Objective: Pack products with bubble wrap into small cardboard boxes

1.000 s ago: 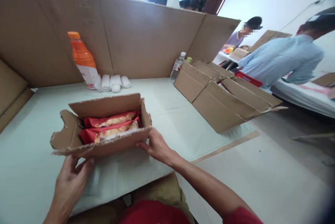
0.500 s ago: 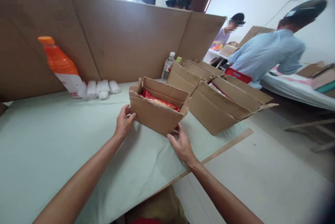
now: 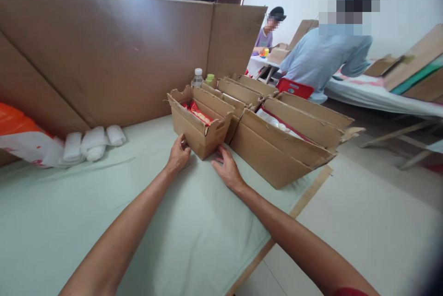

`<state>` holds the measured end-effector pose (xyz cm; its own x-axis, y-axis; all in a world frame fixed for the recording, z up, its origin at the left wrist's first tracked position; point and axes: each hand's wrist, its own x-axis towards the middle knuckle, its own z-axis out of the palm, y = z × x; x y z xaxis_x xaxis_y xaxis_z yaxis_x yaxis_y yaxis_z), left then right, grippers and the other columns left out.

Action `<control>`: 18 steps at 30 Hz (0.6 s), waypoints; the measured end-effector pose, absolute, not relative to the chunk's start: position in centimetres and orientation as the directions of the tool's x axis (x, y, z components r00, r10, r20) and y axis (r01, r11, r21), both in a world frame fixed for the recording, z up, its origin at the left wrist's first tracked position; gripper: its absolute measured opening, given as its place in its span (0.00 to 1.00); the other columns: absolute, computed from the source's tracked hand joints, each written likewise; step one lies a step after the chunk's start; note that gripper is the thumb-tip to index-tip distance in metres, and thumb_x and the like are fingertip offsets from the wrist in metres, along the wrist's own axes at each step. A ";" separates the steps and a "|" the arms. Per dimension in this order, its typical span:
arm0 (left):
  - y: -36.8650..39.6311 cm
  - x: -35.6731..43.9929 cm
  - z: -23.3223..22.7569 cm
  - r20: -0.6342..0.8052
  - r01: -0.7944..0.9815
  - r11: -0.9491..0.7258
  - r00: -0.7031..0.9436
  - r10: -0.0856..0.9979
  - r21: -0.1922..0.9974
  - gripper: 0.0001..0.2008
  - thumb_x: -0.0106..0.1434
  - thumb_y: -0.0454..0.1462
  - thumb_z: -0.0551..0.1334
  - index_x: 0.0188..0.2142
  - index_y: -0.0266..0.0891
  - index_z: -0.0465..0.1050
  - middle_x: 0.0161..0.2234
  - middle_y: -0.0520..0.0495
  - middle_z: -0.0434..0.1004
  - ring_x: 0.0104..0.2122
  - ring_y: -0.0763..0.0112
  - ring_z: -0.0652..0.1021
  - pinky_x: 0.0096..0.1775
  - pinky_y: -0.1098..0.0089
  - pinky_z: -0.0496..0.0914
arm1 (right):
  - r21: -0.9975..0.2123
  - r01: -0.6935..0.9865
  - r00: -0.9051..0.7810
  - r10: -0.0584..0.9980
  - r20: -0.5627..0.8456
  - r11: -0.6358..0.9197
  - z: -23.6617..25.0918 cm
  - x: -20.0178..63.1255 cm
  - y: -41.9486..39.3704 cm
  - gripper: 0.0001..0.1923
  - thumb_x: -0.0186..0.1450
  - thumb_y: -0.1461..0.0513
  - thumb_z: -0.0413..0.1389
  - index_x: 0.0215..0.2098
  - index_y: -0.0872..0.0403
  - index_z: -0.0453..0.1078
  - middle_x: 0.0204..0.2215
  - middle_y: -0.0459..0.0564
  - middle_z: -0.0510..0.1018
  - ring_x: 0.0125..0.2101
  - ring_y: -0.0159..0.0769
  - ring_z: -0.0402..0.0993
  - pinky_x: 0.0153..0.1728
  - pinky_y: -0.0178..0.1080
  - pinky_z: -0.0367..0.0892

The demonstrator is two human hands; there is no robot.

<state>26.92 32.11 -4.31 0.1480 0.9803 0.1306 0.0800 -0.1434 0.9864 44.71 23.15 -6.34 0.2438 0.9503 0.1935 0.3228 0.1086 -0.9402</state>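
A small open cardboard box (image 3: 188, 130) stands on the pale green tablecloth, with a red packet (image 3: 199, 112) inside. My left hand (image 3: 179, 154) is against the lower part of its front side, fingers curled. At the lower near corner on the right, my right hand (image 3: 228, 169) holds the same box, its thumb apart and its fingertips partly hidden behind the cardboard. Right beside this box is a larger open cardboard box (image 3: 270, 157) with white and red contents. More open boxes (image 3: 238, 91) stand behind.
A tall cardboard panel (image 3: 138, 56) borders the table's far side. White rolls (image 3: 93, 144) and an orange-and-white bottle (image 3: 20, 132) lie at left. A white-capped bottle (image 3: 198, 77) stands behind the small box. The table edge (image 3: 311, 192) runs along the right. A person in light blue (image 3: 311, 56) sits beyond.
The small box has turned and moved up against the larger boxes, with both my hands following it. My view has shifted to the right.
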 end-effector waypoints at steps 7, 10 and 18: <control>33.9 28.9 -5.3 0.124 0.057 -0.139 0.213 0.969 0.989 0.36 0.50 0.30 0.63 0.61 0.38 0.66 0.60 0.37 0.71 0.56 0.55 0.75 0.57 0.57 0.71 | -0.982 0.179 0.245 0.963 0.109 0.065 -6.9 46.1 23.9 0.34 0.60 0.57 0.57 0.64 0.56 0.61 0.63 0.62 0.67 0.63 0.51 0.67 0.61 0.52 0.69; 33.8 28.4 -5.7 0.112 0.059 -0.125 0.185 0.976 0.990 0.41 0.51 0.35 0.66 0.65 0.38 0.61 0.64 0.34 0.64 0.59 0.50 0.73 0.55 0.55 0.72 | -0.990 0.129 0.241 0.967 0.081 0.051 -6.8 46.2 23.6 0.34 0.61 0.57 0.57 0.63 0.56 0.61 0.64 0.63 0.67 0.64 0.51 0.66 0.61 0.52 0.68; 34.4 29.2 -5.8 0.213 0.047 -0.226 0.192 0.958 0.973 0.46 0.51 0.36 0.64 0.70 0.42 0.52 0.71 0.38 0.52 0.66 0.49 0.64 0.59 0.56 0.69 | -0.995 0.075 0.285 0.954 0.088 0.070 -7.3 46.1 23.9 0.32 0.58 0.57 0.60 0.60 0.55 0.66 0.61 0.61 0.71 0.59 0.49 0.71 0.56 0.49 0.72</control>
<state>29.21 34.43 -5.80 0.1917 0.9581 0.2129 0.0466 -0.2256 0.9731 46.06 23.93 -7.28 0.2854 0.9543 0.0884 0.0747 0.0698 -0.9948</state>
